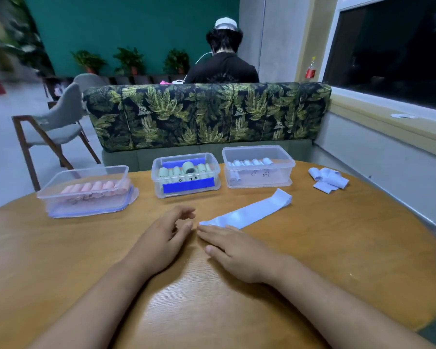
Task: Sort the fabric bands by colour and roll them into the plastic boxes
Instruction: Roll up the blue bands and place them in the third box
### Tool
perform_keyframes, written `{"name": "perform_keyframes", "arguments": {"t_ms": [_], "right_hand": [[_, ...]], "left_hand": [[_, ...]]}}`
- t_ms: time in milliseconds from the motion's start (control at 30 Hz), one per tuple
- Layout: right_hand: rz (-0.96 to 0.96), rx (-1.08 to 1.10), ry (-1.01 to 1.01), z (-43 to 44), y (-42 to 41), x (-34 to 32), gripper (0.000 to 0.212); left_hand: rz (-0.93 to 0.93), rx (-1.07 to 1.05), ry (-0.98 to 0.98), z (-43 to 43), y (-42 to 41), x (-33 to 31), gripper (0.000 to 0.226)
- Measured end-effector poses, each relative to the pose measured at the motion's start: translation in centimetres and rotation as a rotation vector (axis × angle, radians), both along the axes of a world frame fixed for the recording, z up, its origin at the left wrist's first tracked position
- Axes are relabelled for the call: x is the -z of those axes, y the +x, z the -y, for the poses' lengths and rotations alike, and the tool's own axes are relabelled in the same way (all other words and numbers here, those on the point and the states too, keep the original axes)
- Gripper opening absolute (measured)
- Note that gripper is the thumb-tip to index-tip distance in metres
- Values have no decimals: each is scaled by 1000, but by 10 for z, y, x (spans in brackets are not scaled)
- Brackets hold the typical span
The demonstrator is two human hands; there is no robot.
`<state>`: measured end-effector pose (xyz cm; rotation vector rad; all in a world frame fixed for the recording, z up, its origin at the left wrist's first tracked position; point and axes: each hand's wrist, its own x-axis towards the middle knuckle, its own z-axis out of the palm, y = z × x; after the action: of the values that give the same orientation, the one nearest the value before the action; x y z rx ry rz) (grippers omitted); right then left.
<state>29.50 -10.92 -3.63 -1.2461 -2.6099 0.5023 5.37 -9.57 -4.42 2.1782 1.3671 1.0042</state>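
Head view, wooden table (212,311). Three clear plastic boxes in a row along the far edge.

At 10 o'clock: left box (82,173). Holds a row of pink rolls (96,188) lying side by side, with more underneath, blurred. Sits on a lid with a blue seal (91,213).

At 12 o'clock: middle box (184,157). Holds green rolls (176,171), one bigger roll turned end-on to the camera. Shows a blue strip (186,188) across the front wall. Carries handwritten marks just above the strip, not readable.

At 1 o'clock: right box (257,148). Holds pale blue rolls (249,162) in a row at the back, plus one more at the front left corner. Carries handwriting on the front wall, too faint to read.

At 2 o'clock, apart from the boxes: loose heap of pale blue bands (329,180), count unclear.

Centre: flat band (249,210), pale blue, unrolled, running from the hands toward 1 o'clock, far end turned up.

Right hand (237,248): fingers straight and together, laid flat, tips on the near end of the flat band, hiding its edge. Left hand (161,238): fingers loosely curled, holding nothing, tips just beside that same end, contact unclear.

Beyond the table at 12 o'clock: leaf-print sofa back (207,114), a person (222,69) seated behind it, back to camera. At 10 o'clock: grey chair (58,127). At 1 o'clock on the window ledge: bottle (310,69) with a red label, unreadable.
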Motion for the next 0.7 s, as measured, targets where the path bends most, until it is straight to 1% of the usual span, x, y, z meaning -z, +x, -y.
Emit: {"name": "perform_keyframes", "arguments": {"t_ms": [133, 200, 267, 333, 367, 467, 533, 600, 633, 700], "right_hand": [[-117, -96, -2, 15, 8, -1, 48], [-182, -149, -1, 23, 14, 2, 46], [-283, -148, 23, 29, 21, 6, 37], [-394, -63, 69, 30, 28, 10, 28], [-435, 4, 89, 27, 31, 11, 29], [-485, 304, 150, 17, 40, 11, 35], [-438, 539, 179, 11, 47, 11, 30], [-258, 722, 175, 8, 52, 12, 26], [-166, 765, 158, 6, 52, 14, 32], [-90, 746, 140, 1, 49, 15, 41]], "left_hand": [[29, -41, -36, 29, -12, 0, 27], [6, -33, -41, 41, -13, 0, 29], [-43, -9, -48, 52, -12, 0, 35], [-137, 25, -28, 60, -8, 1, 41], [-193, 37, -4, 62, -5, 1, 41], [-309, 46, 70, 63, 2, 2, 27], [-335, 60, 115, 62, 4, 1, 18], [-361, 87, 147, 62, 7, 1, 13], [-373, 102, 163, 62, 8, 0, 12], [-385, 126, 180, 63, 10, 0, 12]]}}
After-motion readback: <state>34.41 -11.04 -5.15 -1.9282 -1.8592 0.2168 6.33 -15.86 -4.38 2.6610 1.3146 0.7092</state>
